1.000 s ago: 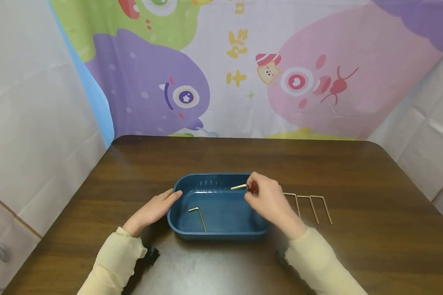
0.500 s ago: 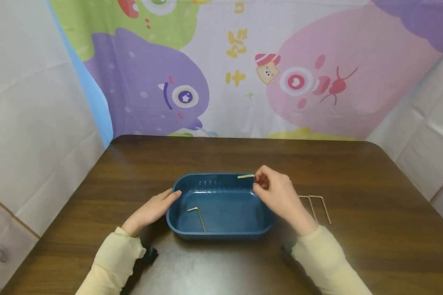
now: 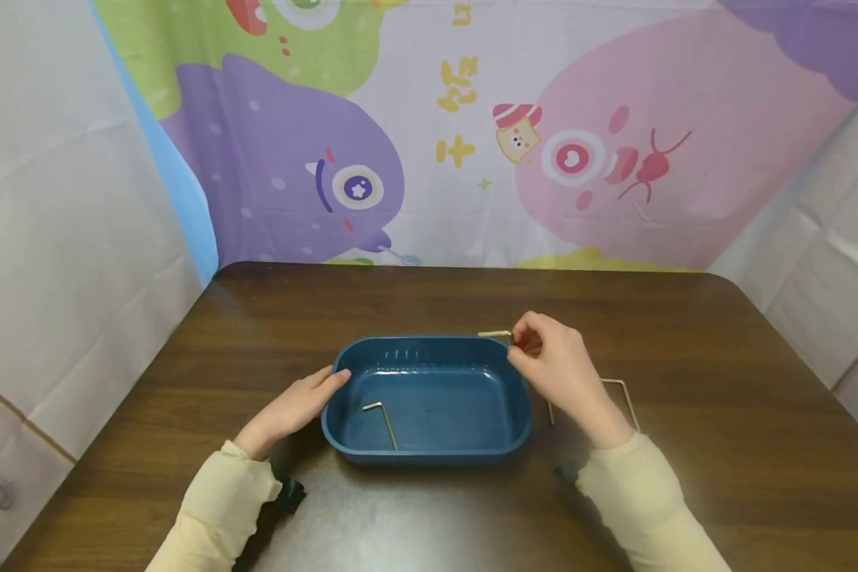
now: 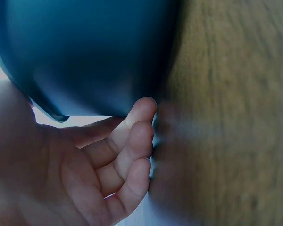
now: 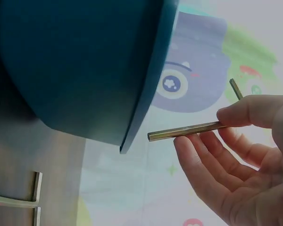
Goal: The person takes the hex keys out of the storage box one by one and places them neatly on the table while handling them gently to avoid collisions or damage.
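A deep blue tray (image 3: 429, 455) stands on the table in the head view. At its left end my left hand (image 3: 293, 413) holds the rim, thumb over the edge. In the left wrist view its other fingers (image 4: 139, 139) bend down outside the wall, tips by the table. Above the tray's far right corner, my right hand (image 3: 554, 365) pinches a brassy L-shaped hex key (image 5: 186, 130) between thumb and fingers. Another hex key (image 3: 388, 425) lies inside the tray at the left. More hex keys (image 3: 629, 401) lie right of the tray, partly hidden by my right arm.
The brown wooden table (image 3: 429, 302) reaches back to a cartoon-printed cloth (image 3: 429, 214). Pale sheets hang at both sides. Dark wrist-worn gear (image 3: 291, 496) sits under the left sleeve.
My right hand has moved right and away from me with its hex key, from over the tray to its far right corner. The left hand stays on the rim.
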{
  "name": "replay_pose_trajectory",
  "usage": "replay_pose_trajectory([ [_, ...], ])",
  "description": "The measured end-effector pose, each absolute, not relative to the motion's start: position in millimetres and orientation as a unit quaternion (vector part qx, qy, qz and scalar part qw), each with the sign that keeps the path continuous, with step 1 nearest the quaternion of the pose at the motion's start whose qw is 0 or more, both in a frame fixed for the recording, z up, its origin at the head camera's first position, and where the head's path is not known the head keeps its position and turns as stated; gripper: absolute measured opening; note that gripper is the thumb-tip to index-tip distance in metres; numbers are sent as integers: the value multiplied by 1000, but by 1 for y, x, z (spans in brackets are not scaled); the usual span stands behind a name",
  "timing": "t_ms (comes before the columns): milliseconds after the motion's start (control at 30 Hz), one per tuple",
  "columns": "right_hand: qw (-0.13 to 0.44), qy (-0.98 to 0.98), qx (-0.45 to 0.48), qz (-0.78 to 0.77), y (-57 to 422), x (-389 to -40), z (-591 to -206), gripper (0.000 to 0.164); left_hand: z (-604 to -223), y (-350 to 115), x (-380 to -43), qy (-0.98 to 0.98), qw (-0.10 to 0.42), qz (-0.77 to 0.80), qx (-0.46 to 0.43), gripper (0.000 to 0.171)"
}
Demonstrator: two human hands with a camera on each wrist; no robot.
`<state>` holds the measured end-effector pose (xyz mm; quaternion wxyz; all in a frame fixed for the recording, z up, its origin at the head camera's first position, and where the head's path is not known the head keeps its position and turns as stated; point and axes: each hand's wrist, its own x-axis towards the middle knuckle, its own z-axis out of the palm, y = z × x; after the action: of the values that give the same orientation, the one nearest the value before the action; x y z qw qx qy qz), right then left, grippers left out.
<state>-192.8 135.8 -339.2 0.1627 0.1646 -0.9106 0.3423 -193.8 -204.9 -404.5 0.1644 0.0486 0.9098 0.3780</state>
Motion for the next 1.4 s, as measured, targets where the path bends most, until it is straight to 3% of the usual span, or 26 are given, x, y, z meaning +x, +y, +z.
replay_pose_trajectory([
  [1400, 143, -938, 77, 305, 192, -203, -326, 13, -402, -205, -192, 904, 172, 387, 53, 79],
])
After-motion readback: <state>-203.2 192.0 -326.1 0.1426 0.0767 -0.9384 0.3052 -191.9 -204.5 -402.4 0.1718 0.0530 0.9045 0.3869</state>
